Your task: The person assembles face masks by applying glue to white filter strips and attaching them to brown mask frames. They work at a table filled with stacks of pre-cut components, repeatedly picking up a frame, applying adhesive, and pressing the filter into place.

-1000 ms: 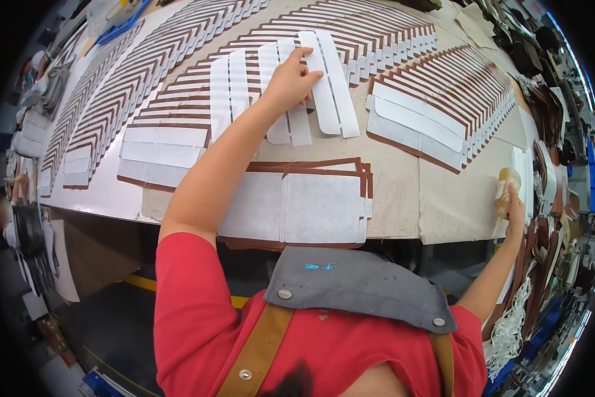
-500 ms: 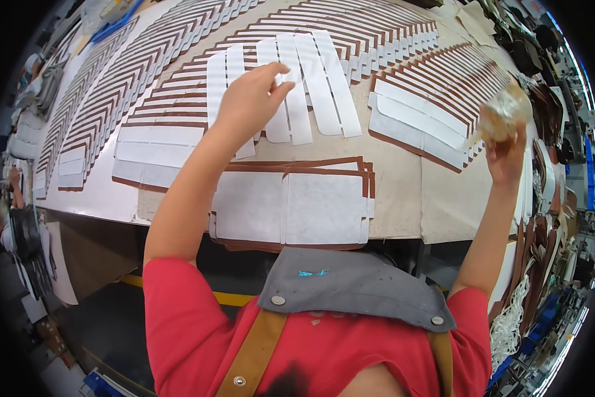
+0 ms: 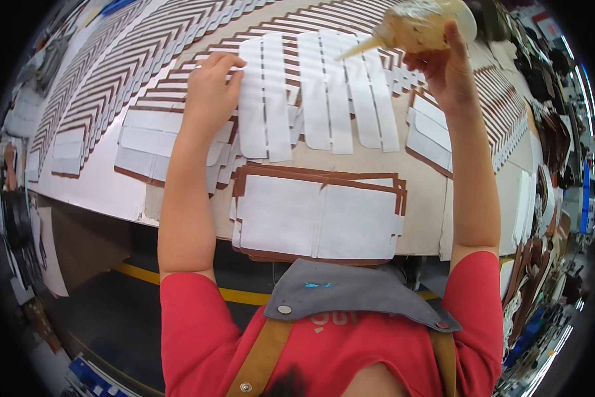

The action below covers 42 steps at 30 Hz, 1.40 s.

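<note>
My right hand point(image 3: 446, 76) grips a clear squeeze bottle point(image 3: 420, 26) of yellowish liquid, tipped so its long nozzle point(image 3: 360, 48) slants down to the left over the white panels. Several long white panels point(image 3: 320, 92), each with a slotted line along its length, lie side by side across the rows of brown-edged pieces. Beside the leftmost panel point(image 3: 251, 99) is my left hand point(image 3: 215, 86), its fingers bent, thumb and forefinger apart, with nothing seen between them. Nearer me sits a stack of white-faced, brown-edged panels point(image 3: 317, 215) at the table's front edge.
Overlapping rows of white and brown pieces point(image 3: 105, 99) fan across the table's left and back. Another fanned row point(image 3: 499, 106) lies beyond my right forearm. Brown strips and other material point(image 3: 542, 258) crowd the right side. The table's front edge point(image 3: 198, 228) runs before me.
My right hand has brought the bottle in from the right, over the white panels, with its nozzle now tilted down-left. My left hand has shifted left, off the middle panels.
</note>
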### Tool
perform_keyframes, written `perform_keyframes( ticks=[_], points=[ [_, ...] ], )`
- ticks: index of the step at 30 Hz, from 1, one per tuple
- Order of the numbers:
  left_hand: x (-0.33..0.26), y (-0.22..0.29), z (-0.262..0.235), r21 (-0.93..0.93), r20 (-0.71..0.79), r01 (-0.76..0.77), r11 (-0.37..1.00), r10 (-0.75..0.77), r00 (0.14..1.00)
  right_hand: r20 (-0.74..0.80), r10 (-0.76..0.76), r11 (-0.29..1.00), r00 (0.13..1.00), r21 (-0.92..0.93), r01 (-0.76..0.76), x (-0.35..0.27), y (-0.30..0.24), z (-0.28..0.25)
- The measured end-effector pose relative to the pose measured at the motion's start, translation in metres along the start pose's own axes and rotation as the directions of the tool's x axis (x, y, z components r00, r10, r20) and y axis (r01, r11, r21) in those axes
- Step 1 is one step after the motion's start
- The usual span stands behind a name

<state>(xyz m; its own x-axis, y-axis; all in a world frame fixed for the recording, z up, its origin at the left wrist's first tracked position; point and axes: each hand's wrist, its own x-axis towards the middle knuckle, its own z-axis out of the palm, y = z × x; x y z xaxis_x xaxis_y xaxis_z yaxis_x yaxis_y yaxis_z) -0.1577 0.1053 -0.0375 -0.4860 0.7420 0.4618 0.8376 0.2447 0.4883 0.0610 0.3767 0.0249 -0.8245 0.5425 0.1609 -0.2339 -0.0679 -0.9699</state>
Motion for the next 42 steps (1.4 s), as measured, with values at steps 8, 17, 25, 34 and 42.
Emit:
perform_keyframes(
  ticks=[8, 17, 25, 34, 42],
  points=[
    [-0.006, 0.002, 0.000, 0.076, 0.063, -0.070, 0.995, 0.066, 0.996, -0.073, -0.046, 0.992, 0.996, -0.118, 0.038, 0.066, 0.042, 0.095],
    [-0.010, 0.004, 0.002, 0.138, 0.084, -0.018, 0.990, 0.007, 0.996, -0.050, -0.191, 0.971, 0.980, -0.154, 0.182, 0.104, 0.076, 0.113],
    [-0.011, 0.004, 0.003, 0.148, 0.082, -0.013, 0.989, 0.001, 0.997, -0.036, -0.170, 0.978, 0.985, -0.129, 0.164, 0.115, 0.086, 0.111],
    [-0.012, 0.004, 0.003, 0.157, 0.079, -0.020, 0.987, 0.008, 0.997, -0.068, -0.099, 0.978, 0.993, -0.193, 0.085, 0.108, 0.085, 0.111],
    [-0.011, 0.005, 0.002, 0.157, 0.092, -0.006, 0.988, -0.008, 0.996, 0.000, -0.002, 0.993, 1.000, -0.116, 0.002, 0.056, 0.081, 0.111]
  ],
)
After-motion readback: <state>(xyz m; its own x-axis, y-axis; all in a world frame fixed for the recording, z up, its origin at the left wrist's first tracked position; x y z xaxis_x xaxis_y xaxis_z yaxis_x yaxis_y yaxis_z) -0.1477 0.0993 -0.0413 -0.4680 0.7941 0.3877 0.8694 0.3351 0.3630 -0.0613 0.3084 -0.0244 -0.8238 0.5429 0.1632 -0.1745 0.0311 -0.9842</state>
